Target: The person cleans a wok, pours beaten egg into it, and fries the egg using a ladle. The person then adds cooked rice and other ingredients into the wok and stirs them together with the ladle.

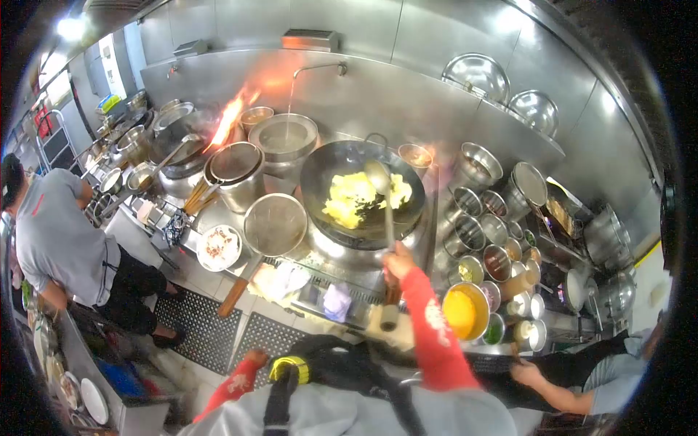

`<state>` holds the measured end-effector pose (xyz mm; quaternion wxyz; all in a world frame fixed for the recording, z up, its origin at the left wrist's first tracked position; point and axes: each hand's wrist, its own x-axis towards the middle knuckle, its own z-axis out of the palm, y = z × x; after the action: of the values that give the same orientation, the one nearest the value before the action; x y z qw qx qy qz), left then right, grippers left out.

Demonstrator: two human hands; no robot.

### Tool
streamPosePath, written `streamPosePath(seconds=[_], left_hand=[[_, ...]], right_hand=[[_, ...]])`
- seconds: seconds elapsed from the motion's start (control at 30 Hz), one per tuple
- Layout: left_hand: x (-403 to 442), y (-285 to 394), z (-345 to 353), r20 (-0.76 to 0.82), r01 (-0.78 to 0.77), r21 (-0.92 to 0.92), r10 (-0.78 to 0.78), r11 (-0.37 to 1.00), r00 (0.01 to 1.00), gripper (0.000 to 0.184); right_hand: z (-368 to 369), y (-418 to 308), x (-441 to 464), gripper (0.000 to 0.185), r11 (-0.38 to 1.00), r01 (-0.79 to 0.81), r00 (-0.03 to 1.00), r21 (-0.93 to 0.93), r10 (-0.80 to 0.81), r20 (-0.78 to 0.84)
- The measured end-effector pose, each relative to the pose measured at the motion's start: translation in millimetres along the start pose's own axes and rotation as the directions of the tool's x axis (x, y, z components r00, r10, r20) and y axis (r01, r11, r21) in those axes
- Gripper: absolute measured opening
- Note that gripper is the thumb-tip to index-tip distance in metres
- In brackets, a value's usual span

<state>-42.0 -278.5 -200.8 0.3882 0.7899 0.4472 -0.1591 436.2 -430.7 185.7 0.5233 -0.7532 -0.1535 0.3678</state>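
My right hand (398, 261), at the end of a red sleeve, is closed around the long handle of a metal ladle (378, 176). The ladle's bowl is inside a large black wok (320, 163), over yellow scrambled egg (350, 195) spread in several clumps. Just below the hand, a thick wooden handle end (390, 301) points toward me. My left hand (256, 356) is low beside my waist, near a bright yellow band, away from the wok. Its fingers are too small and unclear to read.
Left of the wok sit a round strainer (275, 224), a water pot (283, 136) under a running tap, and a plate of food (219, 248). A flame (230, 120) rises behind. Right: a bowl of yellow liquid (465, 311) and several metal containers. People stand on both sides.
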Motion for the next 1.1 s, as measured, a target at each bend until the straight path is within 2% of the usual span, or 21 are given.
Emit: streamPosePath(seconds=[0.03,0.07,0.17,0.2,0.23,0.3,0.33,0.37,0.43,0.5,0.57,0.63,0.7,0.77,0.8,0.83,0.9,0.93,0.97,1.0,1.1], left_hand=[[-49.3,54.5,-36.8,0.133,-0.013,0.201,-0.015,0.98,0.991,0.045],[9.9,-8.8,20.7,0.274,-0.22,0.528,0.081,0.82,0.958,0.047],[12.3,-23.6,24.4,-0.03,-0.029,0.379,0.044,0.925,0.999,0.046],[0.2,-26.9,16.4,-0.019,0.03,0.22,-0.027,0.975,0.999,0.046],[-61.5,39.8,-44.4,-0.007,0.098,0.056,-0.097,0.994,0.995,0.046],[-45.0,9.0,-20.9,-0.035,0.153,-0.069,-0.155,0.986,0.987,0.045],[-20.1,-34.4,11.2,0.0,0.042,-0.12,-0.043,0.992,0.999,0.044],[-18.0,-37.0,17.7,-0.017,-0.109,0.335,0.122,0.936,0.992,0.045],[-19.4,-39.7,27.6,0.052,-0.206,0.452,0.205,0.868,0.977,0.048],[-7.9,-36.4,22.2,0.01,-0.077,0.364,0.079,0.928,0.997,0.047],[-10.4,-19.7,7.3,-0.05,0.146,-0.047,-0.148,0.988,0.988,0.045],[-53.3,44.0,-41.1,-0.039,0.243,-0.35,-0.273,0.905,0.961,0.043],[-44.9,36.5,-33.7,-0.067,0.251,-0.275,-0.279,0.928,0.958,0.041],[-27.6,22.2,-13.4,-0.087,0.203,-0.157,-0.218,0.967,0.972,0.043],[-6.7,-1.6,1.2,0.065,0.102,0.03,-0.103,0.994,0.993,0.048],[-12.2,6.7,-2.1,0.093,0.09,0.148,-0.105,0.985,0.99,0.05],[-20.0,25.0,-7.5,0.141,0.056,0.367,-0.115,0.929,0.983,0.054],[-15.2,12.6,-4.9,0.229,-0.105,0.398,0.012,0.911,0.973,0.053],[-10.0,4.6,-0.5,0.206,-0.099,0.399,0.016,0.912,0.978,0.05],[-3.6,-0.6,-0.8,0.18,-0.094,0.402,0.022,0.911,0.983,0.048],[-12.8,0.6,-15.3,0.107,-0.065,0.302,0.034,0.951,0.994,0.042]], right_hand=[[9.8,1.2,6.7,0.024,0.998,-0.056,0.998,0.026,0.056,0.011],[8.9,6.0,0.2,0.025,0.984,-0.094,0.993,0.153,0.081,0.088],[-19.4,10.7,-46.6,0.028,0.873,-0.218,0.957,0.437,0.103,0.271],[-43.1,7.5,-43.6,0.025,0.896,-0.195,0.954,0.4,0.078,0.289],[-57.4,5.4,-41.1,0.021,0.914,-0.176,0.95,0.365,0.06,0.307],[-42.2,-2.3,-18.8,0.017,0.976,-0.084,0.99,0.202,0.058,0.131],[-31.4,-2.3,-5.3,0.015,0.993,-0.047,0.998,0.106,0.043,0.038],[-12.6,0.9,7.8,0.012,0.996,0.057,0.998,0.069,-0.055,-0.033],[14.0,2.4,4.3,0.012,0.985,0.031,0.999,0.167,-0.037,0.03],[11.0,1.0,-27.2,0.019,0.99,0.057,0.987,0.127,-0.075,0.145],[4.7,16.0,-58.9,0.033,0.981,0.165,0.967,0.101,-0.181,0.177],[-13.5,12.1,-86.2,0.041,0.984,0.177,0.963,-0.016,-0.17,0.207],[-43.1,0.1,-76.3,0.04,0.996,-0.035,0.974,0.08,0.016,0.225],[-62.0,5.9,-30.0,0.027,0.986,0.137,0.977,-0.099,-0.118,0.177],[-57.3,15.6,-0.9,0.022,0.995,0.059,0.99,0.08,-0.069,0.125],[-49.4,22.1,15.1,0.017,0.966,-0.01,0.996,0.258,-0.012,0.084],[6.2,8.8,-5.7,0.012,0.933,0.02,0.997,0.358,0.007,-0.074],[32.7,4.8,-21.3,0.012,0.903,0.008,0.998,0.43,0.021,-0.061],[49.4,2.4,-42.5,0.012,0.864,-0.013,0.998,0.503,0.041,-0.046],[51.6,-12.7,-62.8,0.012,0.845,-0.104,0.994,0.524,0.104,0.029],[-18.4,-2.4,-4.5,0.019,0.592,-0.382,0.891,0.709,0.032,0.453]])
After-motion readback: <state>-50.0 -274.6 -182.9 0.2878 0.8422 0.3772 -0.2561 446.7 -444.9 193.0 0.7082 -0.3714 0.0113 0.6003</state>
